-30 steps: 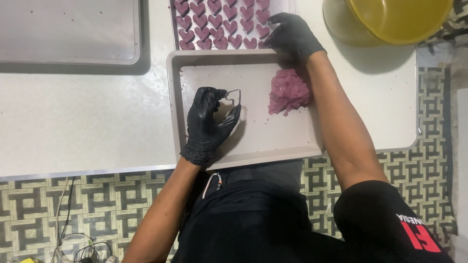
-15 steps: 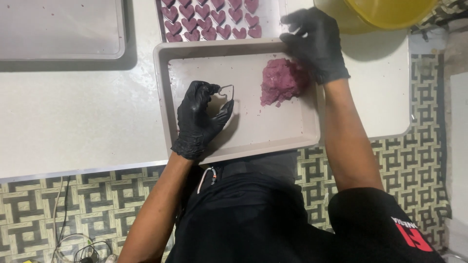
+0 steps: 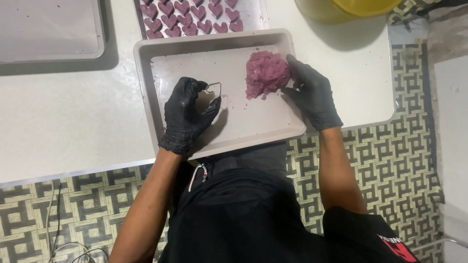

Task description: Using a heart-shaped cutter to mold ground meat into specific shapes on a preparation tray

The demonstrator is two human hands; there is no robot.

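A shallow grey metal tray (image 3: 146, 83) lies on the white table in front of me. In it, my left hand (image 3: 186, 117), in a black glove, is closed around a small heart-shaped metal cutter (image 3: 213, 89) pressed toward the tray floor. A lump of purple dough (image 3: 265, 74) sits at the tray's right side. My right hand (image 3: 312, 93), also gloved in black, rests against the dough's right edge with fingers spread.
Behind the tray, a flat sheet (image 3: 253, 14) carries several purple heart-shaped pieces (image 3: 187, 19). An empty grey tray (image 3: 48, 29) sits at the far left. A yellow bowl (image 3: 351, 7) stands at the back right. Patterned floor (image 3: 399, 160) runs below the table edge.
My right hand came down from the sheet of hearts at the back and now rests against the right side of the dough. My left hand stayed on the cutter.
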